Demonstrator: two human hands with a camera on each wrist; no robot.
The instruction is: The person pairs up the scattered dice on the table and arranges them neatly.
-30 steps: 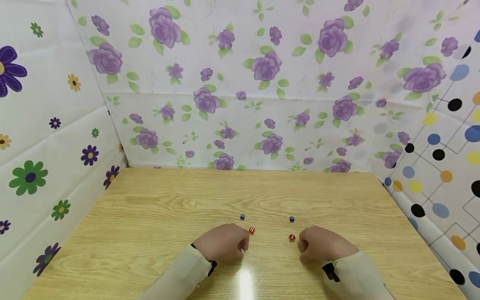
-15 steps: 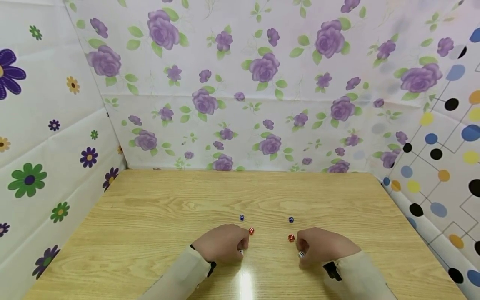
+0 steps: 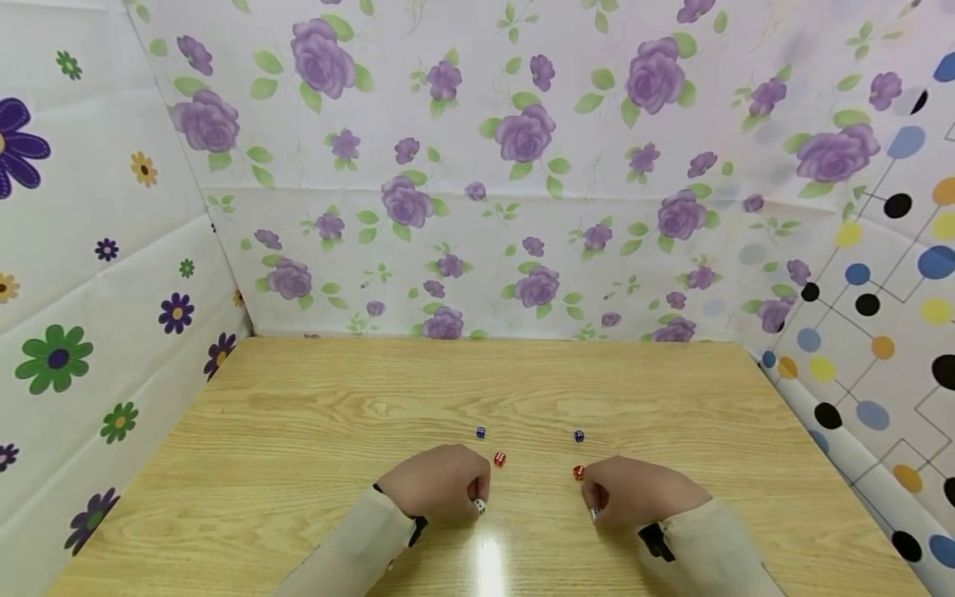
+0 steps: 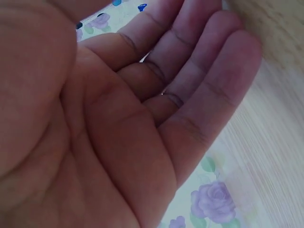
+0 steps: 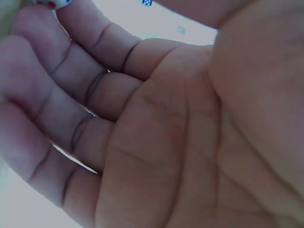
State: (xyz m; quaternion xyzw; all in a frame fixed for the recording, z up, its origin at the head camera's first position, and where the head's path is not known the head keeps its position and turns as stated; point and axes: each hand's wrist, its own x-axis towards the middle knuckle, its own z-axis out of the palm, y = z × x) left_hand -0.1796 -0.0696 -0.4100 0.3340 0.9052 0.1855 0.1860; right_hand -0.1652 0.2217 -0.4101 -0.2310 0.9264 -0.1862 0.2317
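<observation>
A white die shows at the thumb and fingertips of my left hand, which pinches it low over the wooden table. My right hand pinches another white die, mostly covered by the fingers. In the right wrist view part of this white die with red and blue dots appears beyond the fingertips. A red die lies just past the left hand, and a second red die sits right beside the right hand's fingers. The left wrist view shows only palm and bent fingers, no die.
Behind the red dice stand two blue dice, one on the left and one on the right. The wooden table is bounded by a rose-patterned cloth at the back and patterned cloths at both sides.
The right hand has shifted left, closer to the red die, with its white die turning partly into view. The left hand has drawn slightly left, and its white die shows more.
</observation>
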